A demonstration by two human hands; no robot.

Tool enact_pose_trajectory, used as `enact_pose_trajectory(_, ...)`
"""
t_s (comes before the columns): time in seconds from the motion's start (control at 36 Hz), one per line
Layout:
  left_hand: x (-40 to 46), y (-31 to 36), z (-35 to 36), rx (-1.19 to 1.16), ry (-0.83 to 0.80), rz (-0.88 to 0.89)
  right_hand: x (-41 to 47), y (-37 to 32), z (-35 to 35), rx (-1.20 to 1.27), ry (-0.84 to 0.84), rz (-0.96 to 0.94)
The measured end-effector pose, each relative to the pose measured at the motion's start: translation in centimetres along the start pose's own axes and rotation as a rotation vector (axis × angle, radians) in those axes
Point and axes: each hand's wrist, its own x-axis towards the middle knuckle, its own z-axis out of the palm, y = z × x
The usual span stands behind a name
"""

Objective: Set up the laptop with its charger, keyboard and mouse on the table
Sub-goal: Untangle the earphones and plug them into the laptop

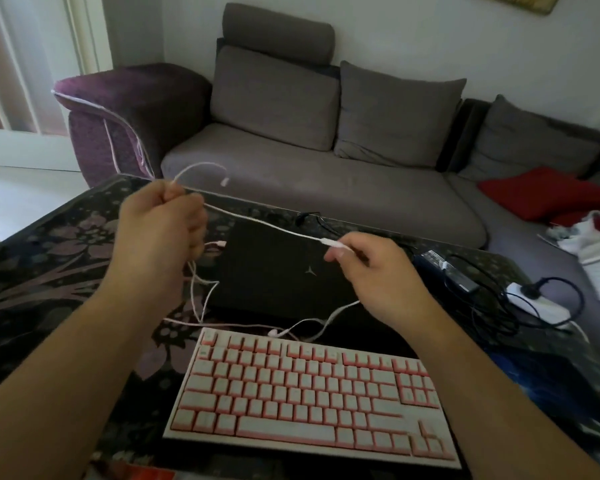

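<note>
A closed black laptop [284,268] lies flat on the dark floral table [49,265]. In front of it sits a white and pink keyboard [309,393]. My left hand [160,233] grips a bunch of thin white cable [257,221] raised above the table. My right hand [371,268] pinches the same cable at its plug end, and the cable is stretched between both hands over the laptop. Loose loops of it trail down onto the table by the keyboard. A black charger brick [447,271] with black cords lies right of the laptop. No mouse is visible.
A white power strip [537,303] with a black plug in it sits at the table's right edge. Behind the table stands a grey sofa [326,174] with cushions, a purple armrest and a red cushion [548,195]. A dark blue object lies at the near right.
</note>
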Motion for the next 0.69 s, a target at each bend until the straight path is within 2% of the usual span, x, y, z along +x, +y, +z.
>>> enact_pose_trajectory(0.17,0.1,-1.1,1.2,0.066,0.002,-0.014,-0.8,2.8,-3.4,0.073,0.152,0.132)
enact_pose_trajectory(0.25,-0.2,-1.3,2.4,0.081,0.038,-0.022,-0.9,4.8,-4.6,0.199,0.288,0.224)
enact_pose_trajectory(0.31,-0.3,-1.6,3.0,0.162,0.087,-0.016,-1.1,5.8,-5.2,0.289,0.376,0.268)
enact_pose_trajectory(0.36,-0.3,-2.1,3.7,0.339,0.109,0.007,-1.5,6.3,-5.9,0.327,0.419,0.272)
enact_pose_trajectory(0.42,-0.5,-2.5,4.6,0.494,0.042,-0.018,-1.8,6.8,-6.7,0.32,0.443,0.256)
enact_pose_trajectory(0.47,-0.8,-2.8,5.7,0.549,-0.054,-0.08,-2.0,7.5,-7.7,0.294,0.453,0.272)
enact_pose_trajectory(0.58,-1.5,-3.7,7.9,0.664,-0.219,-0.161,-2.7,9.4,-9.2,0.104,0.359,0.372)
enact_pose_trajectory(0.69,-2.0,-5.0,8.9,0.718,-0.271,-0.168,-3.0,11.2,-8.5,-0.085,0.111,0.499)
